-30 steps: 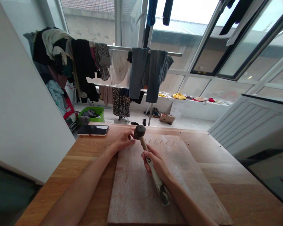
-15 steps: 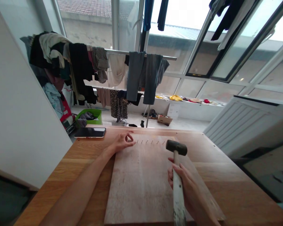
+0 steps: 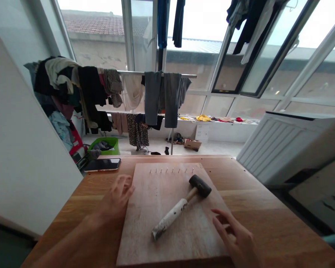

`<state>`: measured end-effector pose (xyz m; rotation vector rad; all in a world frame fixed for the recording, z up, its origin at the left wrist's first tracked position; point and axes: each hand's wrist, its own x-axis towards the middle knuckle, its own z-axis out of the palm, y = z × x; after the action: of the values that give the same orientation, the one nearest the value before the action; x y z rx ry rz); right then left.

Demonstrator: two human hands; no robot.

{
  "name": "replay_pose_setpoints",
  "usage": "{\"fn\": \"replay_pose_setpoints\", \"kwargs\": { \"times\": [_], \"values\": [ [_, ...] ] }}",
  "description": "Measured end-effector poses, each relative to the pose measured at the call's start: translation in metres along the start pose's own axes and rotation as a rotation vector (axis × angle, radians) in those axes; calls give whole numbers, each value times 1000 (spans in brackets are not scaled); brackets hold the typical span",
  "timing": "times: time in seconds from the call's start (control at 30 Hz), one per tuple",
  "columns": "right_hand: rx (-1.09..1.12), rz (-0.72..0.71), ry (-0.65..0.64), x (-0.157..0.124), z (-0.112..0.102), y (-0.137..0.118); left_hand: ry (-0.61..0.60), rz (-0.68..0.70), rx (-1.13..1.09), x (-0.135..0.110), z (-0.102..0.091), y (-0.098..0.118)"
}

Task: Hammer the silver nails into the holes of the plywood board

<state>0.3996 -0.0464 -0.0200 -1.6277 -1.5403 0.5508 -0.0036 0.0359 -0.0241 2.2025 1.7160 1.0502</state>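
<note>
A mallet (image 3: 175,213) with a black head and a worn white handle lies slanted on a wooden board (image 3: 141,208). Along the board's far edge several thin nails (image 3: 167,170) stand upright in a row. My left hand (image 3: 120,191) is just beside the board's left edge, somewhat blurred, its fingers loosely apart and nothing in them. Over the board's right edge is my right hand (image 3: 234,234), fingers part-curled and spread, empty and apart from the mallet.
The board rests on a wooden table (image 3: 257,208). A phone (image 3: 102,164) lies at the table's far left. Beyond stand a green basket (image 3: 114,147) and a rack with hanging clothes (image 3: 171,98). A white ribbed panel (image 3: 262,143) is at the right.
My right hand has let go of the mallet, which now lies on the board. My left hand has drawn back from the leftmost nail toward me. The view has shifted slightly.
</note>
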Motion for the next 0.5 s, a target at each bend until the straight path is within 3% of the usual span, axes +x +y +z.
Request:
{"fn": "replay_pose_setpoints", "kwargs": {
  "times": [0.07,0.2,0.3,0.5],
  "values": [
    [-174,-161,65,-6,-8,23,-115,-69,-33,-40,-15,10],
    [-459,-359,69,-12,-17,69,-228,38,28,-84,-26,41],
    [-585,-427,14,-11,-27,104,-266,91,31,-85,-17,61],
    [-784,-467,212,11,-74,180,-437,177,-97,-60,22,103]
  ]
}}
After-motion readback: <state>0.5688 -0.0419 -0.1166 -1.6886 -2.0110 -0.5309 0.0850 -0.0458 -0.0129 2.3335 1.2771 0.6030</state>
